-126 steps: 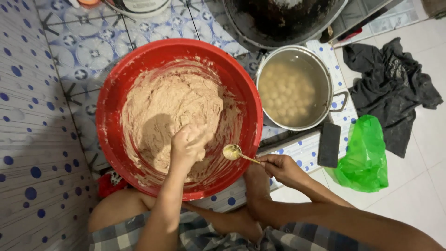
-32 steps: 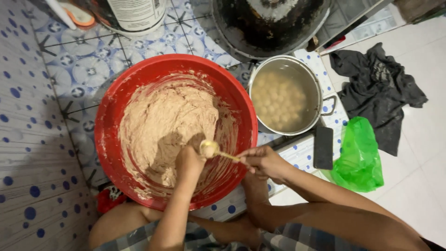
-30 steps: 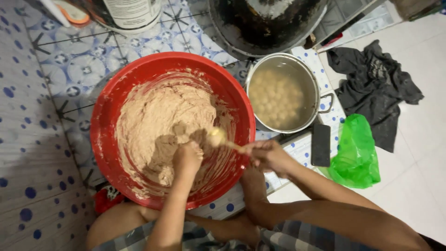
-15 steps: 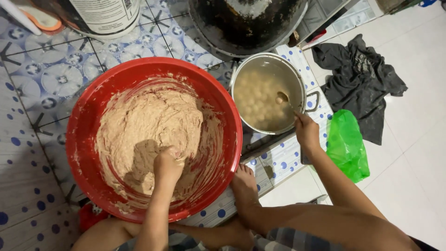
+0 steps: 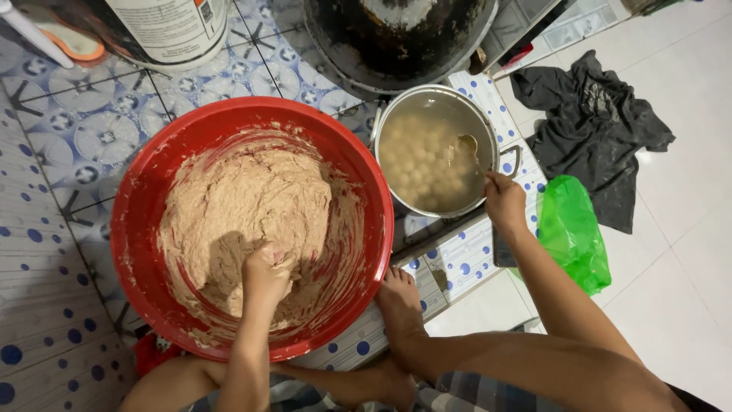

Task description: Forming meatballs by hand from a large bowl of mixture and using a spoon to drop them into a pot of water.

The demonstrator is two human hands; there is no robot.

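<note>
A big red basin (image 5: 145,198) on the tiled floor holds a thick beige paste (image 5: 244,206). My left hand (image 5: 265,273) is pressed into the paste near the basin's near side, fingers closed in it. To the right stands a steel pot (image 5: 385,114) of cloudy liquid with several pale balls (image 5: 419,156) in it. My right hand (image 5: 503,200) rests at the pot's near right rim and holds a spoon (image 5: 471,146) whose bowl dips into the liquid.
A large dark pan (image 5: 396,38) sits beyond the pot. A white bucket (image 5: 168,27) stands at the top left. A dark cloth (image 5: 595,122) and a green plastic bag (image 5: 576,229) lie on the white floor at right. My bare foot (image 5: 400,301) is between basin and pot.
My right hand has carried the spoon from the basin over to the pot and lowered it into the liquid. My left hand has stayed in the paste.
</note>
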